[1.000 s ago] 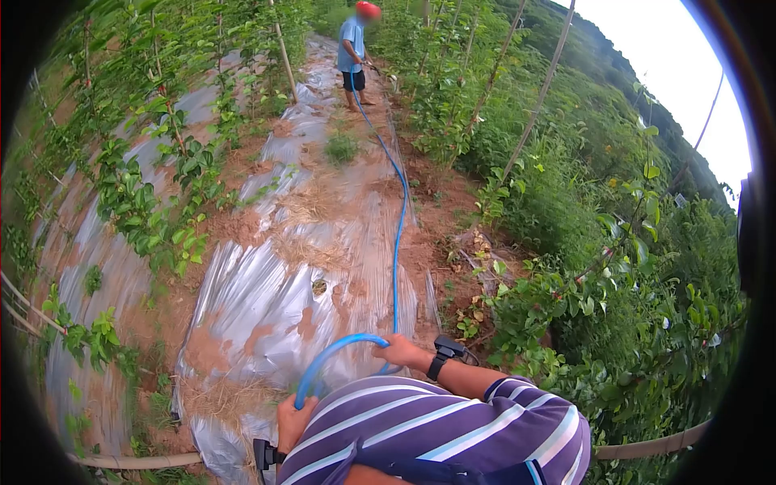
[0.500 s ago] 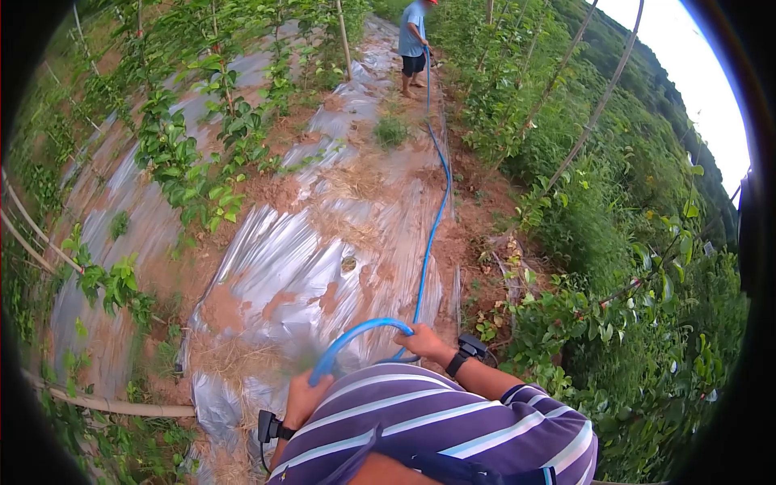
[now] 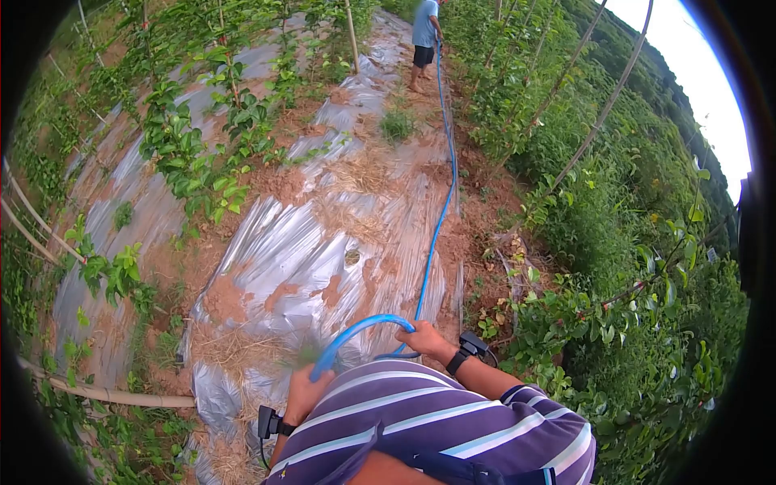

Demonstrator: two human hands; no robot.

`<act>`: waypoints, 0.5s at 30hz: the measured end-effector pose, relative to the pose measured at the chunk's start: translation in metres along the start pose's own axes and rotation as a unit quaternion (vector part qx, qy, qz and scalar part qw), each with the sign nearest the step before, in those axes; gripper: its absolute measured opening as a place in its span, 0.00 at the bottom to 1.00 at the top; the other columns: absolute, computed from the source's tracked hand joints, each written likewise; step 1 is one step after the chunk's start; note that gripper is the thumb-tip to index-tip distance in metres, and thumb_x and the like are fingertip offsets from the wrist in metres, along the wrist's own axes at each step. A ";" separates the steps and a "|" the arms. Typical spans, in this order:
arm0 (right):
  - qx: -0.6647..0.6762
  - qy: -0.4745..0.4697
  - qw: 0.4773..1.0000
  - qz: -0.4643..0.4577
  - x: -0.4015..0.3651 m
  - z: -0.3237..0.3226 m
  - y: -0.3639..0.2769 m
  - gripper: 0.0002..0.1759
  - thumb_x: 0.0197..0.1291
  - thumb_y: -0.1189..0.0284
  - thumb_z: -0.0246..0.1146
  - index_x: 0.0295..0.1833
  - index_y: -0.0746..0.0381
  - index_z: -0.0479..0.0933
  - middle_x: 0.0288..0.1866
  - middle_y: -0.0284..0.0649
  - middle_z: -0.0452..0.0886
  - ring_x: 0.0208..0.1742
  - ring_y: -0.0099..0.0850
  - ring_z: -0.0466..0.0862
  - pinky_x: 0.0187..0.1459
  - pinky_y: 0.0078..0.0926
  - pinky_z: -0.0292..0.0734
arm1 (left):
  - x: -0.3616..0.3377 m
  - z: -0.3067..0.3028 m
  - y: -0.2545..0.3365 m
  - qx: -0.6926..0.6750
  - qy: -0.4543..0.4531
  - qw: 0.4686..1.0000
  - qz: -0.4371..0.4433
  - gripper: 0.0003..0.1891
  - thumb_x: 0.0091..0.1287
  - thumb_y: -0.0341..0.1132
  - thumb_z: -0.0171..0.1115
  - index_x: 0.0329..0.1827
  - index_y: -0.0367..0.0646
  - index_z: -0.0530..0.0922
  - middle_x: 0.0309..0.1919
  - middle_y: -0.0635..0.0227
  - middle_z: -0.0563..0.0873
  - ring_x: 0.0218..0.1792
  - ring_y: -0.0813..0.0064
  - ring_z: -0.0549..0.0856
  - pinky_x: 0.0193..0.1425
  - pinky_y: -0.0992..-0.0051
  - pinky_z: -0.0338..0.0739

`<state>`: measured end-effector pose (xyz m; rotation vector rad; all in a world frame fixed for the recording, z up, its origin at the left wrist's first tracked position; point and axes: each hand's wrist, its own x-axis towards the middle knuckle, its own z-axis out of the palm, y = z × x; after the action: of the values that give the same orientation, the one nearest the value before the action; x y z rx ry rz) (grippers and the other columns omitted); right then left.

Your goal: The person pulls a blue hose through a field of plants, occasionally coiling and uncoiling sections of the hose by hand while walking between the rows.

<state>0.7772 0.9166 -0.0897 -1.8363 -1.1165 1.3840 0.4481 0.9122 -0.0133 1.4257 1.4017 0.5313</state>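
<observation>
Head view of a planted slope. The blue hose (image 3: 437, 218) starts near the viewer and runs away up the middle of the scene. It lies on the silver mulch sheet (image 3: 275, 250) and on bare red soil, and ends at a second person (image 3: 424, 32) standing far off at the top of the row.

At its near end the hose rises off the ground in an arch between the two hands. The right hand (image 3: 426, 339), which wears a black wristband (image 3: 469, 349), has its grip closed round the hose where the arch comes down. The left hand (image 3: 305, 392) meets the other foot of the arch. Its fingers are partly hidden by the striped shirt (image 3: 436, 428), but its grip appears closed on the hose as well.

The hose is thin, smooth-walled and evenly bright blue, and no fitting is in view.

Handling, as a judgement:
- The hose is flexible but springy, since it keeps a round arch rather than going limp.
- A short length is light, while the long run trailing on the ground would drag.
- The smooth wall may slip if wet, and a tight bend could kink it.
- A full-palm hold on either side of the arch, with the hands apart, suits it best.

Leafy plants (image 3: 194, 162) line the left side, slanting stakes (image 3: 606, 105) the right. A bamboo pole (image 3: 121, 396) lies near left.
</observation>
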 end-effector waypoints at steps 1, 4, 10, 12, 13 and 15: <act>0.000 0.000 1.000 0.000 -0.001 0.000 0.000 0.12 0.61 0.65 0.69 0.36 0.63 0.83 0.23 0.33 0.76 0.27 0.23 0.72 0.31 0.31 0.71 | 0.000 0.000 0.000 -0.006 0.001 1.000 -0.002 0.14 0.65 0.40 0.70 0.35 0.35 0.85 0.22 0.70 0.82 0.26 0.81 0.76 0.32 0.72 0.73; 0.011 0.007 1.000 -0.003 -0.003 0.000 -0.001 0.12 0.60 0.65 0.69 0.35 0.63 0.83 0.23 0.33 0.76 0.27 0.23 0.72 0.31 0.31 0.71 | -0.002 0.002 0.005 -0.017 0.001 1.000 -0.009 0.14 0.64 0.40 0.70 0.35 0.35 0.85 0.22 0.70 0.82 0.26 0.81 0.77 0.32 0.72 0.73; 0.029 -0.005 0.999 0.024 0.004 0.002 0.019 0.13 0.59 0.63 0.70 0.37 0.63 0.84 0.23 0.35 0.76 0.28 0.24 0.73 0.33 0.34 0.73 | 0.001 0.004 -0.002 -0.012 -0.006 1.000 -0.009 0.14 0.64 0.41 0.70 0.35 0.35 0.85 0.22 0.69 0.83 0.27 0.81 0.77 0.33 0.72 0.73; -0.058 0.013 0.998 -0.036 0.008 0.002 0.031 0.15 0.57 0.62 0.71 0.38 0.64 0.84 0.25 0.42 0.80 0.29 0.32 0.79 0.37 0.38 0.76 | 0.001 0.003 -0.002 0.000 -0.005 1.000 -0.004 0.14 0.64 0.41 0.70 0.35 0.35 0.85 0.23 0.69 0.83 0.27 0.81 0.77 0.33 0.72 0.74; -0.058 0.013 0.998 -0.036 0.007 0.000 0.034 0.15 0.57 0.62 0.71 0.38 0.64 0.84 0.25 0.42 0.80 0.29 0.32 0.79 0.37 0.38 0.76 | 0.001 0.003 -0.003 0.005 -0.005 1.000 -0.004 0.14 0.64 0.41 0.70 0.36 0.35 0.85 0.23 0.68 0.83 0.27 0.80 0.78 0.33 0.71 0.74; -0.107 0.028 0.992 -0.063 0.008 -0.003 0.037 0.15 0.56 0.61 0.72 0.38 0.64 0.84 0.29 0.49 0.84 0.34 0.41 0.85 0.41 0.42 0.78 | 0.002 0.003 -0.004 0.009 -0.002 1.000 -0.004 0.14 0.64 0.41 0.70 0.36 0.35 0.85 0.23 0.67 0.84 0.27 0.80 0.78 0.34 0.71 0.74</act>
<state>0.7914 0.9057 -0.1234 -1.9030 -1.3702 1.1727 0.4494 0.9123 -0.0185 1.4344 1.4111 0.5109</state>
